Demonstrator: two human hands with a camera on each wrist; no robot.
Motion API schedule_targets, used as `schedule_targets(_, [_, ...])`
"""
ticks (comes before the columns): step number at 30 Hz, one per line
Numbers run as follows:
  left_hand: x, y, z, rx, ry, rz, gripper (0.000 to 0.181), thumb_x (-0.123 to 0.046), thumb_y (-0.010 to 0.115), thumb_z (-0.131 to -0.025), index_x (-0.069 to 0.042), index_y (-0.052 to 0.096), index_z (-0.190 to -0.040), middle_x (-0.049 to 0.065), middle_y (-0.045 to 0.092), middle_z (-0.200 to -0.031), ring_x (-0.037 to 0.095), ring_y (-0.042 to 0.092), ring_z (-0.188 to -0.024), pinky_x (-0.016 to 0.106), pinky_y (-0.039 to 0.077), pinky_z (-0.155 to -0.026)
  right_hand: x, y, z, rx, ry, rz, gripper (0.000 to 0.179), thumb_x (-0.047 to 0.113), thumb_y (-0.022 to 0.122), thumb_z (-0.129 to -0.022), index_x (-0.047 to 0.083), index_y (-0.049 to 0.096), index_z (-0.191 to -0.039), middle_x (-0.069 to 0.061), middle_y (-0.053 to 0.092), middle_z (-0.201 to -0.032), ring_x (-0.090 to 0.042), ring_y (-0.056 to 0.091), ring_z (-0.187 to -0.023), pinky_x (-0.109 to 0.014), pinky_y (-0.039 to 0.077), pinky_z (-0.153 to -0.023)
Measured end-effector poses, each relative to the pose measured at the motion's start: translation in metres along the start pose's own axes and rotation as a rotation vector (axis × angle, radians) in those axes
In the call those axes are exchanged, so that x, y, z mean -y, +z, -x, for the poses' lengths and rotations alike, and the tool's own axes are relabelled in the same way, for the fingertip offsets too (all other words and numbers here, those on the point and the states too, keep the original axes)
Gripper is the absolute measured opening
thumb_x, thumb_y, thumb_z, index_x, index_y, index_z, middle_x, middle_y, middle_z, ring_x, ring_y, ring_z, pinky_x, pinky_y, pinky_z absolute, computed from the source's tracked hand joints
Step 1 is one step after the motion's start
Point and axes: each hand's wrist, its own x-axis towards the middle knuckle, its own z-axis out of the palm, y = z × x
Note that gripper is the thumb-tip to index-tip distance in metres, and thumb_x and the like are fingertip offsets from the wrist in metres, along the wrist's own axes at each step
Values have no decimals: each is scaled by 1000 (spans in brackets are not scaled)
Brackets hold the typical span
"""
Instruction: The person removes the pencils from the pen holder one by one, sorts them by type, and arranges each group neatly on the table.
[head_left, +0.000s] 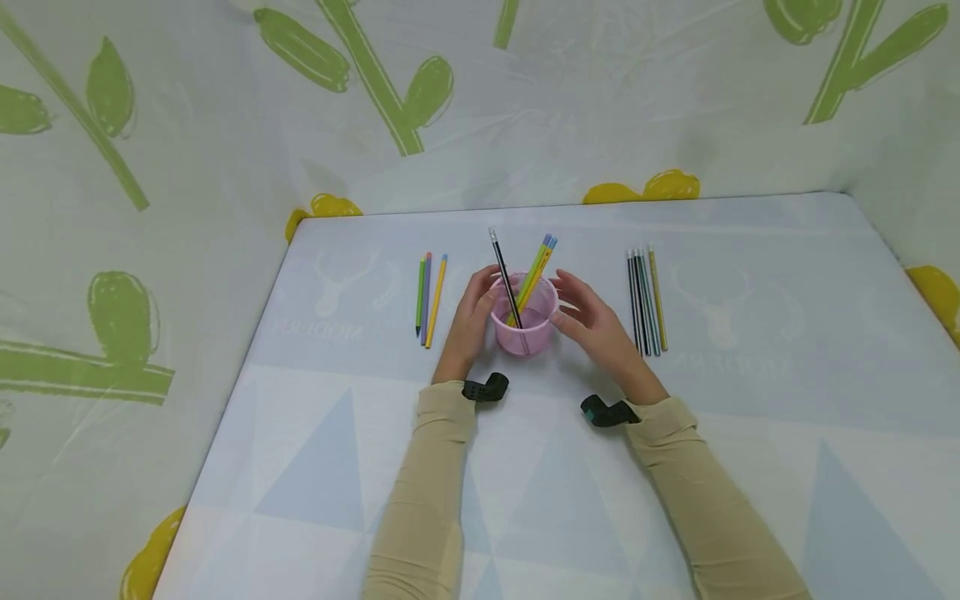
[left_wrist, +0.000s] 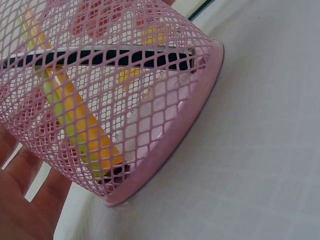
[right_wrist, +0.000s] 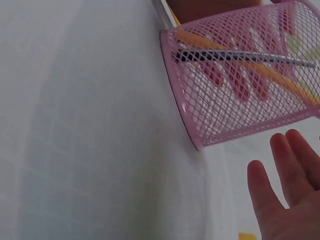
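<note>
A pink mesh pencil cup (head_left: pixel 522 340) stands on the table, holding a black-striped pencil (head_left: pixel 506 275) and two yellow and green pencils (head_left: pixel 534 279) that lean inside it. My left hand (head_left: pixel 471 323) curves round the cup's left side, its fingers reaching towards the far side. In the left wrist view its fingers (left_wrist: pixel 31 175) pass behind the mesh. On the other side, my right hand (head_left: pixel 596 329) has its thumb by the rim and its fingers spread. The right wrist view shows those fingers (right_wrist: pixel 290 165) apart from the mesh.
Left of the cup lie green, purple and yellow pencils (head_left: pixel 429 300). To the right lies a row of several dark, silvery and gold pencils (head_left: pixel 647 300). The pale patterned table (head_left: pixel 315 433) meets leaf-printed cloth (head_left: pixel 525 167) at its back edge.
</note>
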Motion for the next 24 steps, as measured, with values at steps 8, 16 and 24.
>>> schedule_targets(8, [-2, 2, 0, 7, -8, -4, 42, -46, 33, -90, -33, 41, -129, -13, 41, -132, 4, 33, -124, 34, 25, -102, 3, 15, 1, 68, -11, -32, 74, 16, 61, -84, 20, 17, -143, 1, 22, -145, -21, 26, -130, -45, 27, -101])
schedule_targets(16, [-3, 4, 0, 41, 41, -4, 44, -42, 27, -94, -22, 49, -126, -9, 48, -127, 4, 35, -122, 30, 23, -103, 1, 21, 1, 78, 7, -48, 78, 13, 62, -82, 34, 15, -141, 7, 20, -144, -13, 20, -131, -44, 23, -102])
schedule_targets(24, [-12, 3, -1, 53, 20, -13, 38, -23, 31, -93, -29, 52, -124, -13, 51, -124, 3, 41, -117, 31, 29, -100, 0, 20, 1, 88, 36, -56, 74, 19, 62, -83, 34, 17, -139, 8, 22, -143, -11, 20, -131, -46, 21, -103])
